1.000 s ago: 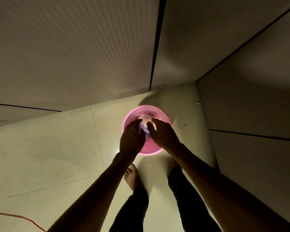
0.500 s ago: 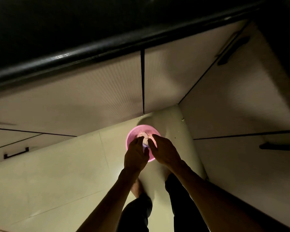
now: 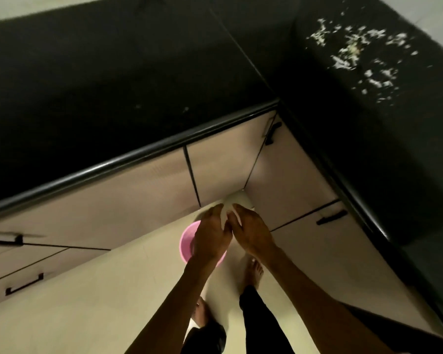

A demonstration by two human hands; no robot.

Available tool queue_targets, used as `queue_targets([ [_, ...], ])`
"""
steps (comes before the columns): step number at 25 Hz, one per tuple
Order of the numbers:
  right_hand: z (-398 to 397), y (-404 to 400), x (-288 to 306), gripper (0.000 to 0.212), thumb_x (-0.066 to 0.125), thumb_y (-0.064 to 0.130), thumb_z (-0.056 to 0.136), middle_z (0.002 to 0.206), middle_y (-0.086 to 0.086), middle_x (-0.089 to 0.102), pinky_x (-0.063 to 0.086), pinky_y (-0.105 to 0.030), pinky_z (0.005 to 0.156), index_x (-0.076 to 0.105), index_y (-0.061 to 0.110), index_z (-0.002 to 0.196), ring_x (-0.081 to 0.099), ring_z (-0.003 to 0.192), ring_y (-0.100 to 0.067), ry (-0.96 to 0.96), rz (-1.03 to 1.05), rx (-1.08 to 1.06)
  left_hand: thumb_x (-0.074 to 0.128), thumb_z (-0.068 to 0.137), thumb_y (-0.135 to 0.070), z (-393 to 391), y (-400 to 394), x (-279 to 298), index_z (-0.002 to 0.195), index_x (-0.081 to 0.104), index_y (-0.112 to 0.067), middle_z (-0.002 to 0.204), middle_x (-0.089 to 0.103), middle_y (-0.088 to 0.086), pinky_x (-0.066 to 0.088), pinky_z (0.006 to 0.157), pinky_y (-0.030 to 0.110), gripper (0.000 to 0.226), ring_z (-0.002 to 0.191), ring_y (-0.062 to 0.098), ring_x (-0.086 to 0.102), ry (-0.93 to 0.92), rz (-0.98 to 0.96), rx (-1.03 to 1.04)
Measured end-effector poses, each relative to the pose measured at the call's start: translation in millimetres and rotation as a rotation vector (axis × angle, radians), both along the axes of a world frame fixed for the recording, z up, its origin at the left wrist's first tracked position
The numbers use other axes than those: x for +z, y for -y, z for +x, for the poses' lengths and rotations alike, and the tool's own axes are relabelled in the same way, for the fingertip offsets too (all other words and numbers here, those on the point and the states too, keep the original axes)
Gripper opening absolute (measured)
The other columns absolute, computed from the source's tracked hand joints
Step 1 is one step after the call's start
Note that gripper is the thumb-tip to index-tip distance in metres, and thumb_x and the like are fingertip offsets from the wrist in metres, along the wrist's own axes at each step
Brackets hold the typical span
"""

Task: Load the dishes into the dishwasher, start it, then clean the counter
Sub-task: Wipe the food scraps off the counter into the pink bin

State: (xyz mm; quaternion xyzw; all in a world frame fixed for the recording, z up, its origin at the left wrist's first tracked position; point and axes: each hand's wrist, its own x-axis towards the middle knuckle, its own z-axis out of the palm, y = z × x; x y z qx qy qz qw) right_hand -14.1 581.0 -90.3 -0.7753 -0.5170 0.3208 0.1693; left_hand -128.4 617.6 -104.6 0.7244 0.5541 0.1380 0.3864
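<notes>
We looked down at our left hand (image 3: 211,235) and right hand (image 3: 251,232), held side by side above the cream tiled floor (image 3: 87,297), fingertips nearly touching. Both had fingers loosely extended, and we could see nothing held in either, though the view was dim and blurred. A pink plastic basin (image 3: 186,242) sat on the floor beneath the left hand, mostly hidden by it. Beige cabinet doors (image 3: 128,200) met in a corner ahead. Above them ran the black L-shaped counter (image 3: 113,85), with pale scraps of food debris (image 3: 356,52) scattered on its right arm. Our bare feet (image 3: 252,273) stood below.
</notes>
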Motion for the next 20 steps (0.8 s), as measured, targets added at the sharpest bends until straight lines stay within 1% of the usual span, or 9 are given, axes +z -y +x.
queue_targets([
  [3, 22.9, -3.0, 34.8, 0.069, 0.019, 0.057, 0.094, 0.123, -0.010, 0.064, 0.045, -0.037, 0.103, 0.058, 0.011, 0.126, 0.060, 0.113, -0.026, -0.006, 0.112, -0.010, 0.044, 0.092, -0.044, 25.2, -3.8, 37.9, 0.129, 0.057, -0.004, 0.125, 0.063, 0.016, 0.049, 0.100, 0.041, 0.056, 0.115, 0.033, 0.061, 0.037, 0.085, -0.056],
  [6, 56.5, -10.5, 64.2, 0.056, 0.031, 0.042, 0.097, 0.130, -0.015, 0.060, 0.041, -0.038, 0.106, 0.057, 0.006, 0.132, 0.056, 0.121, -0.031, 0.097, 0.190, -0.022, 0.033, 0.086, -0.052, 55.5, -19.0, 66.6, 0.138, 0.049, -0.009, 0.136, 0.054, 0.012, 0.037, 0.111, 0.036, 0.070, 0.128, 0.029, 0.050, 0.044, 0.147, -0.151],
  [9, 93.3, -17.5, 91.1, 0.054, 0.031, 0.042, 0.101, 0.119, -0.017, 0.066, 0.047, -0.038, 0.100, 0.061, 0.004, 0.125, 0.063, 0.110, -0.031, 0.170, 0.349, -0.068, 0.054, 0.091, -0.028, 93.3, -37.5, 105.1, 0.140, 0.044, -0.014, 0.140, 0.048, 0.008, 0.030, 0.106, 0.018, 0.052, 0.130, 0.023, 0.044, 0.110, 0.099, -0.171],
  [11, 118.0, -21.8, 109.0, 0.059, 0.028, 0.044, 0.101, 0.128, -0.018, 0.062, 0.045, -0.039, 0.104, 0.057, 0.002, 0.130, 0.058, 0.119, -0.030, 0.219, 0.370, -0.063, 0.058, 0.092, -0.019, 119.9, -47.0, 120.2, 0.138, 0.046, -0.013, 0.137, 0.050, 0.008, 0.026, 0.095, 0.001, 0.048, 0.125, 0.019, 0.047, 0.165, 0.129, -0.203],
  [12, 131.3, -24.3, 117.2, 0.058, 0.029, 0.041, 0.100, 0.135, -0.017, 0.057, 0.040, -0.041, 0.109, 0.053, 0.002, 0.135, 0.053, 0.126, -0.030, 0.214, 0.357, -0.070, 0.057, 0.093, -0.021, 133.5, -51.6, 125.6, 0.139, 0.044, -0.014, 0.138, 0.049, 0.007, 0.027, 0.096, 0.002, 0.048, 0.125, 0.018, 0.047, 0.182, 0.143, -0.230],
  [14, 159.5, -28.5, 130.6, 0.061, 0.030, 0.045, 0.098, 0.144, -0.014, 0.049, 0.035, -0.042, 0.113, 0.045, 0.006, 0.142, 0.045, 0.134, -0.029, 0.231, 0.340, -0.147, 0.051, 0.095, -0.030, 163.5, -60.2, 129.4, 0.142, 0.041, -0.014, 0.143, 0.044, 0.008, 0.034, 0.110, 0.025, 0.051, 0.134, 0.022, 0.041, 0.185, 0.194, -0.279],
  [16, 190.3, -28.8, 133.1, 0.064, 0.035, 0.053, 0.098, 0.149, -0.011, 0.041, 0.032, -0.043, 0.114, 0.035, 0.011, 0.147, 0.038, 0.137, -0.026, 0.308, 0.312, -0.278, 0.042, 0.096, -0.038, 195.5, -69.3, 131.0, 0.147, 0.033, -0.012, 0.154, 0.032, 0.010, 0.019, 0.120, 0.036, 0.058, 0.145, 0.024, 0.023, 0.140, 0.234, -0.343],
  [18, 222.3, -24.1, 128.0, 0.077, 0.036, 0.058, 0.097, 0.159, -0.011, 0.022, 0.017, -0.046, 0.121, 0.017, 0.010, 0.154, 0.020, 0.147, -0.026, 0.393, 0.177, -0.366, 0.032, 0.096, -0.047, 223.9, -81.6, 129.2, 0.151, 0.019, -0.008, 0.161, 0.013, 0.010, -0.003, 0.119, 0.031, 0.069, 0.149, 0.021, 0.001, 0.035, 0.267, -0.400],
  [20, 256.8, -14.5, 118.0, 0.098, 0.034, 0.071, 0.090, 0.163, -0.013, -0.001, 0.001, -0.047, 0.122, -0.001, 0.007, 0.155, -0.003, 0.150, -0.026, 0.436, -0.011, -0.450, 0.029, 0.097, -0.056, 252.3, -100.9, 120.5, 0.153, 0.006, -0.006, 0.161, -0.003, 0.012, -0.011, 0.118, 0.035, 0.079, 0.148, 0.023, -0.010, -0.130, 0.267, -0.456],
])
